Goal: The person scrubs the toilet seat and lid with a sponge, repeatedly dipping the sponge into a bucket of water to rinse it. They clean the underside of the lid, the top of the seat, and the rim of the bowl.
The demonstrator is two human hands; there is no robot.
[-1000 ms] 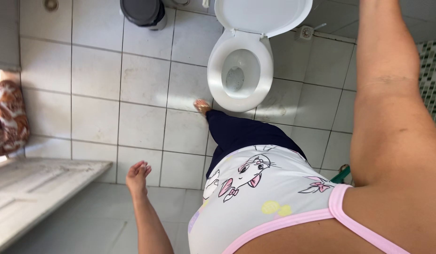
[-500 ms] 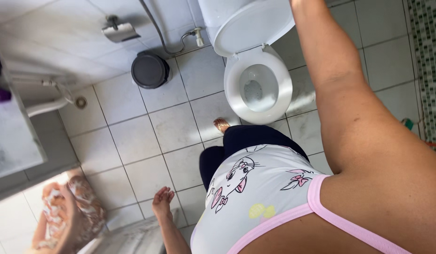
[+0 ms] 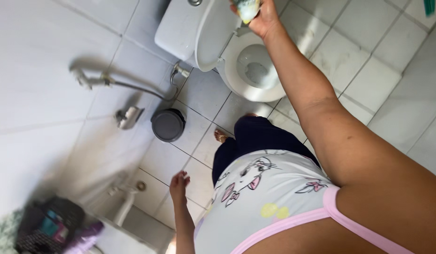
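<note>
The toilet [image 3: 255,70] stands against the tiled wall with its white lid [image 3: 213,33] raised back against the cistern [image 3: 178,26] and the bowl open below me. Largest around it is the pale tiled floor [image 3: 392,94], where my sandalled foot [image 3: 221,136] rests just in front of the bowl. Left of the toilet, near the wall, stands a small round grey bin [image 3: 168,125], with a metal paper holder [image 3: 128,117] and a hose [image 3: 133,87] on the wall beside it. My right hand [image 3: 260,16] is stretched out over the bowl's rim, fingers clamped around a small pale object [image 3: 247,8] with a greenish top; I cannot tell what it is. My left hand [image 3: 179,184] hangs loose at my side, fingers slack and holding nothing, well apart from the other.
</note>
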